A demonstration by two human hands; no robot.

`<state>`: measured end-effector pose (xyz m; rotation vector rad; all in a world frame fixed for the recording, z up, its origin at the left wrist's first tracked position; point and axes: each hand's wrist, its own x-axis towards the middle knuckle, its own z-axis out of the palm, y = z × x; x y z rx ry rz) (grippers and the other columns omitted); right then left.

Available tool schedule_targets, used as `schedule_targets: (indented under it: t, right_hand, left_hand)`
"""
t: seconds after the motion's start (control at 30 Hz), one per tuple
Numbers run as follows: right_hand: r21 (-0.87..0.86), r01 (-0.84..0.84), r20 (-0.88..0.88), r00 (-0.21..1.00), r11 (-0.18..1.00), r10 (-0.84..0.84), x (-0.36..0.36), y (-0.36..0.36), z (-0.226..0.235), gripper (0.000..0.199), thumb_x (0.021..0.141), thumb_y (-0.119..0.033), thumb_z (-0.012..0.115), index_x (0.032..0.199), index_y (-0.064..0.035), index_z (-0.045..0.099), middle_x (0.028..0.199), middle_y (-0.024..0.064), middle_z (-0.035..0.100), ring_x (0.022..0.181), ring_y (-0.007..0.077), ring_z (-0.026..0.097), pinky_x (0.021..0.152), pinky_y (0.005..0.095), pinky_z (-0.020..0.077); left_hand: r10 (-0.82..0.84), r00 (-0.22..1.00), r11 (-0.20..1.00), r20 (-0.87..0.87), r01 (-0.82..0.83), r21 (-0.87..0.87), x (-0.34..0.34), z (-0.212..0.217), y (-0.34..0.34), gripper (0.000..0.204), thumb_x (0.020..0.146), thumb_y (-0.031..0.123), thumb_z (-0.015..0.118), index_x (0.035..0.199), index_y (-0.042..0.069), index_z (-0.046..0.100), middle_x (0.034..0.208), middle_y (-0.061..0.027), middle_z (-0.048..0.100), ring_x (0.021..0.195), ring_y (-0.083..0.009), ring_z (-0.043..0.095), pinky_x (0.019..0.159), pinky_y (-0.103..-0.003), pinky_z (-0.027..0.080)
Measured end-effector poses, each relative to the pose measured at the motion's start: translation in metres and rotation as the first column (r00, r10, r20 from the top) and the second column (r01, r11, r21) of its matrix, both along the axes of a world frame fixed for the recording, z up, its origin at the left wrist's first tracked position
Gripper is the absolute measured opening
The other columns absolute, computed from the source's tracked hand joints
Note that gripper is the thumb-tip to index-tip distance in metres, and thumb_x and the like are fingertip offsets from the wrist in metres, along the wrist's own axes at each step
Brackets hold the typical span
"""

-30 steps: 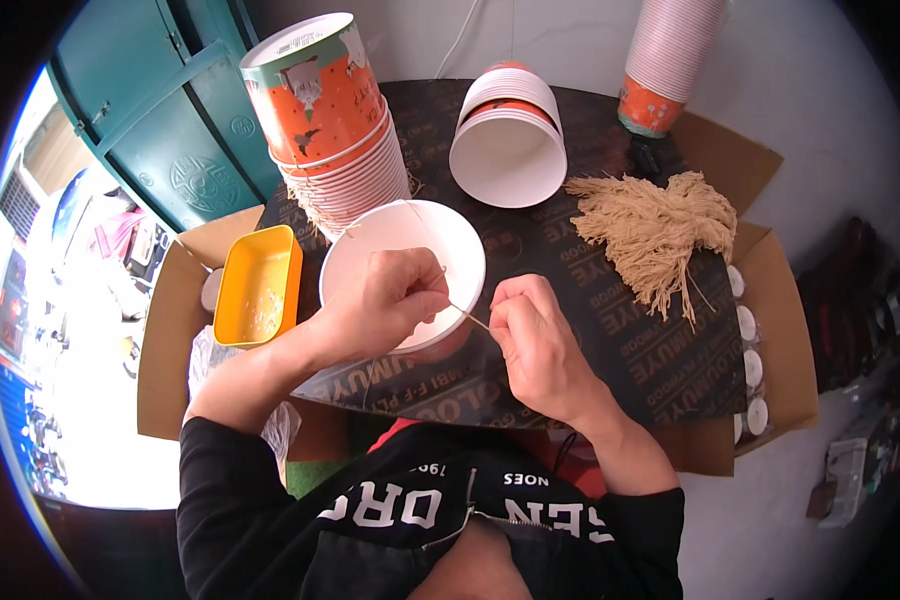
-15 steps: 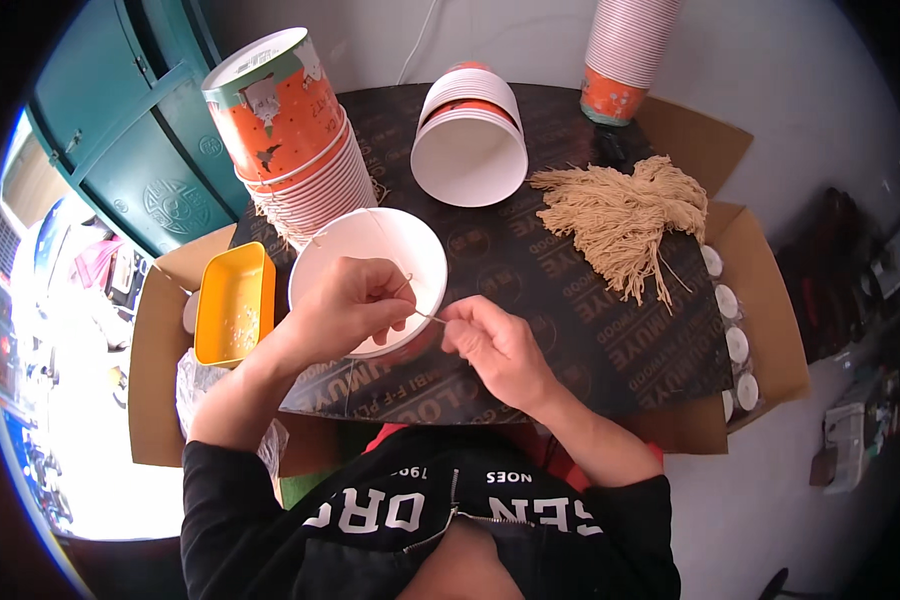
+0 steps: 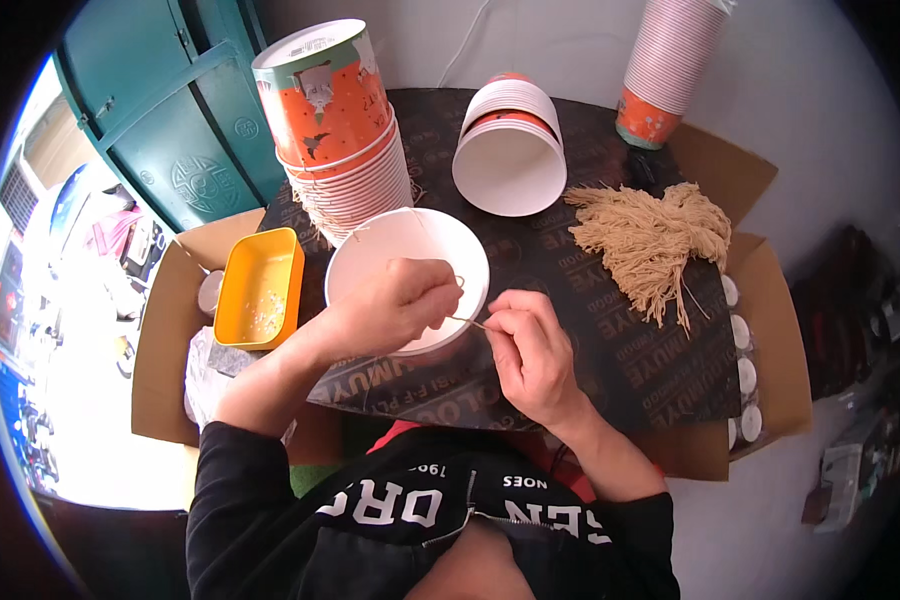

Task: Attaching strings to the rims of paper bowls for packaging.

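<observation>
A short beige string [image 3: 470,322] runs between my two hands. My left hand [image 3: 400,305] pinches one end, and a small loop shows at its fingertips. Bent thumb and fingers of my right hand [image 3: 535,355] grip the other end. Under and behind the left hand is a white-lined paper bucket [image 3: 450,240], its mouth turned up toward me. A strand lies over its far rim. Part of the bucket is hidden by the left hand and forearm. At the right of the dark board lies a thick bundle of beige strings [image 3: 650,235].
Left stands a stack of upside-down orange paper buckets [image 3: 345,140], strings hanging from it. More nested buckets [image 3: 510,175] lie at the back; another tall stack [image 3: 665,70] stands far right. A yellow tray [image 3: 291,290] holds small white bits. Cardboard boxes [image 3: 780,345] flank the dark board [image 3: 660,370].
The whole view has shifted, so the table sits further right in it. My hands have drawn slightly apart, with the string still held between them.
</observation>
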<state>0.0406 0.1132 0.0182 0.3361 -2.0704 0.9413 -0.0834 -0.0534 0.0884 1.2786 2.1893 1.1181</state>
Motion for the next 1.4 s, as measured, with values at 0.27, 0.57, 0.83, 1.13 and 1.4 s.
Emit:
schedule_targets:
  t: [0.27,0.57,0.83,1.13,1.4]
  right_hand:
    - [0.032,-0.128,-0.045,0.991,0.991,0.130,-0.015,0.001,0.010,0.017,0.087,0.008,0.062,0.101,0.0020,0.054,0.119,0.0221,0.060,0.095,0.0376,0.067,0.076,0.0375,0.0572]
    - [0.023,-0.220,-0.017,0.975,0.975,0.221,-0.020,0.006,0.003,0.018,0.086,0.007,0.064,0.099,0.0006,0.054,0.094,0.0156,0.062,0.077,0.0324,0.066,0.061,0.0362,0.0543]
    - [0.083,-0.151,-0.124,0.979,0.985,0.160,-0.016,0.001,0.011,0.019,0.083,0.010,0.066,0.096,-0.0007,0.056,0.082,0.0114,0.059,0.064,0.0279,0.062,0.056,0.0338,0.0504]
    - [-0.186,0.015,0.064,0.998,0.982,-0.004,-0.001,-0.021,0.001,0.020,0.082,0.011,0.067,0.095,-0.0004,0.058,0.077,0.0106,0.058,0.060,0.0188,0.060,0.053,0.0287,0.0461]
    - [-0.012,0.007,0.075,0.997,1.000,-0.006,0.000,-0.015,0.008,0.019,0.080,0.011,0.068,0.094,0.0000,0.062,0.079,0.0107,0.059,0.061,0.0231,0.063,0.053,0.0326,0.0487]
  left_hand:
    - [-0.087,0.823,0.990,-0.562,0.133,0.041,0.013,0.001,0.001,0.006,0.085,0.003,0.064,0.090,0.000,0.064,0.081,-0.0140,0.065,0.080,-0.0326,0.064,0.083,-0.041,0.048]
    - [-0.031,0.884,0.987,-0.467,0.102,0.128,0.021,-0.008,-0.005,0.006,0.083,0.004,0.069,0.087,0.001,0.066,0.081,-0.0123,0.064,0.083,-0.0329,0.063,0.085,-0.041,0.048]
    - [0.014,0.869,0.976,-0.495,0.096,0.197,0.019,-0.011,-0.010,0.007,0.082,0.003,0.070,0.085,0.002,0.064,0.081,-0.0116,0.063,0.084,-0.0317,0.063,0.095,-0.045,0.047]
    - [-0.023,0.849,0.960,-0.528,0.167,0.227,0.024,-0.015,-0.014,0.012,0.080,0.000,0.070,0.086,0.004,0.060,0.077,-0.0077,0.061,0.077,-0.0275,0.064,0.105,-0.051,0.042]
    - [-0.036,0.880,0.959,-0.473,0.163,0.231,0.025,-0.009,-0.015,0.013,0.080,0.001,0.070,0.085,0.005,0.059,0.074,-0.0049,0.060,0.069,-0.0228,0.063,0.109,-0.051,0.039]
